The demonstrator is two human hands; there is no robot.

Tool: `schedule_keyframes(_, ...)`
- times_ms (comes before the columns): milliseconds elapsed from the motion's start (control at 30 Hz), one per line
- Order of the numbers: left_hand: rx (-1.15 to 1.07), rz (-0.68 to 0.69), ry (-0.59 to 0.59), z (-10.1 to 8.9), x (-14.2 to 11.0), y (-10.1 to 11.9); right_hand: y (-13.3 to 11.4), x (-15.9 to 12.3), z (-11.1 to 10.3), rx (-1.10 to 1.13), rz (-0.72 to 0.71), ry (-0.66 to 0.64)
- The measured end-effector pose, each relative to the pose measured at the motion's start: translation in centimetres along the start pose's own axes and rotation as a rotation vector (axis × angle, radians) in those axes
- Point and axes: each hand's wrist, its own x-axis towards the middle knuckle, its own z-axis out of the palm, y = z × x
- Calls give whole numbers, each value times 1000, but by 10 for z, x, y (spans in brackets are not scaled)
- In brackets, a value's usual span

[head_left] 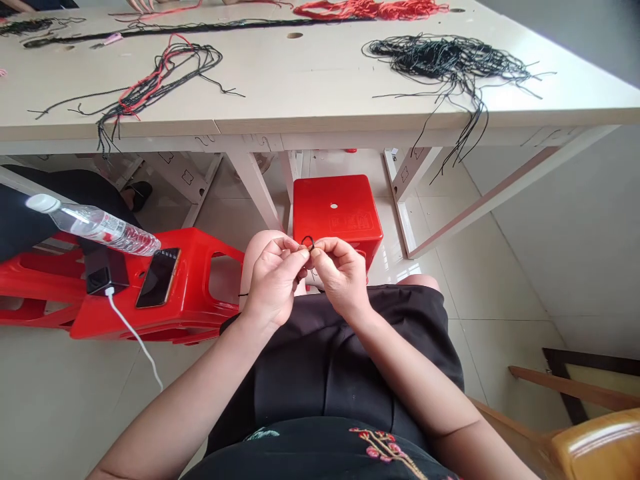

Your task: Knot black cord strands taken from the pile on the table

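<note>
Above my lap, my left hand [277, 270] and my right hand [343, 270] meet fingertip to fingertip, both pinched on a thin black cord [308, 239]. A small loop of the cord stands up between the fingertips, and a dark end shows at the left side of my left wrist. How the cord runs inside my fingers is hidden. On the table ahead lies a tangled bundle of black cords [445, 60], its loose ends hanging over the front edge. To the left lies a smaller bundle of black and red cords [160, 77].
A red stool [337, 207] stands under the table [300, 87]. At left, another red stool [200, 280] bears a water bottle [100, 223], a phone [159, 277] and a black charger [107, 272] with a white cable. Red cords [370, 9] and another person's hand [143, 5] are at the back.
</note>
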Motion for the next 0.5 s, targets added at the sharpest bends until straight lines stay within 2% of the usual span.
schedule_keyframes(133, -61, -109, -2, -2, 4, -5, 9, -3, 3, 140, 88, 35)
schedule_keyframes(267, -67, -127, 3, -1, 7, -10, 12, -3, 3, 186, 51, 22)
schedule_keyframes(500, -18, 78, 67, 4, 3, -16, 11, -2, -1, 163, 48, 58)
